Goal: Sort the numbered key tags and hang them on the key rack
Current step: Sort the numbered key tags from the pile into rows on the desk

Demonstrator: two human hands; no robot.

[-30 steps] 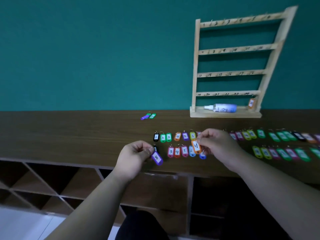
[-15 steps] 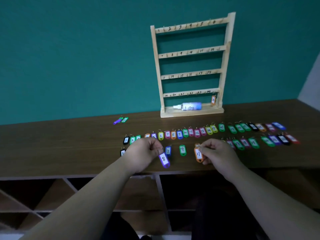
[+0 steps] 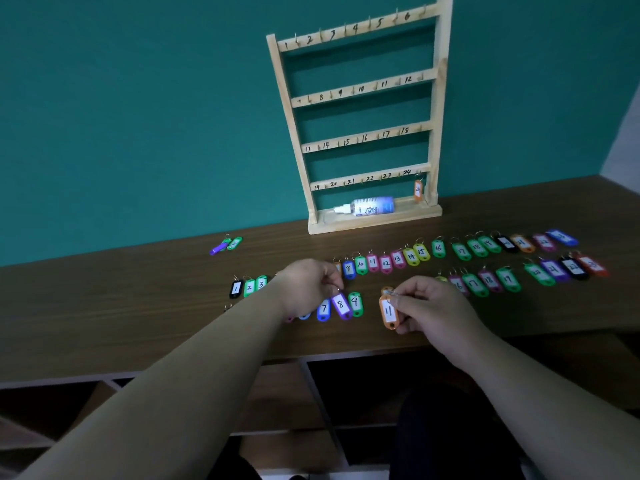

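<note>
The purple tag 8 [image 3: 340, 305] dangles from the left hand [image 3: 308, 285], which pinches its ring, and its lower end dips between the blue 7 [image 3: 323, 309] and green 9 [image 3: 355, 303] in the near row on the desk [image 3: 138, 306]. The right hand [image 3: 429, 303] pinches the orange tag 11 [image 3: 389, 311] by its ring, just past a gap after the 9 (a 10's place, I'd guess). This looks like the sorting step: only an orange 24 [image 3: 418, 190] hangs on the wooden key rack [image 3: 360, 89] behind. Next, both tags need laying flat in sequence.
</note>
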